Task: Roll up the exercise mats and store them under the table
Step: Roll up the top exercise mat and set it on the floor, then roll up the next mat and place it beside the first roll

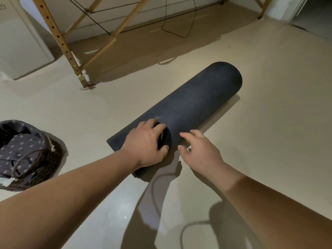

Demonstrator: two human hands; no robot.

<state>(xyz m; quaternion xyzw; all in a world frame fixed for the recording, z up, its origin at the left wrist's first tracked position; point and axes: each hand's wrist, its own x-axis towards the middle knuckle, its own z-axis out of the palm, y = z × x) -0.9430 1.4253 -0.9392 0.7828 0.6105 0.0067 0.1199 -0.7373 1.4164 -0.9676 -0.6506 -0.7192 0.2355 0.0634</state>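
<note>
The rolled mat (194,105) lies mid-floor (269,132), near the table legs (62,44). The left hand (145,146) curls round its near end. The right hand (199,151) is just beside it, fingers loosely spread, holding nothing.

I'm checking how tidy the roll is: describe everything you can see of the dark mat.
The mat is dark grey-blue, matte, foam-like, rolled into a cylinder lying diagonally on the floor, a short loose edge flat beside it. The left hand grips its near end; the right hand is open beside it.
</note>
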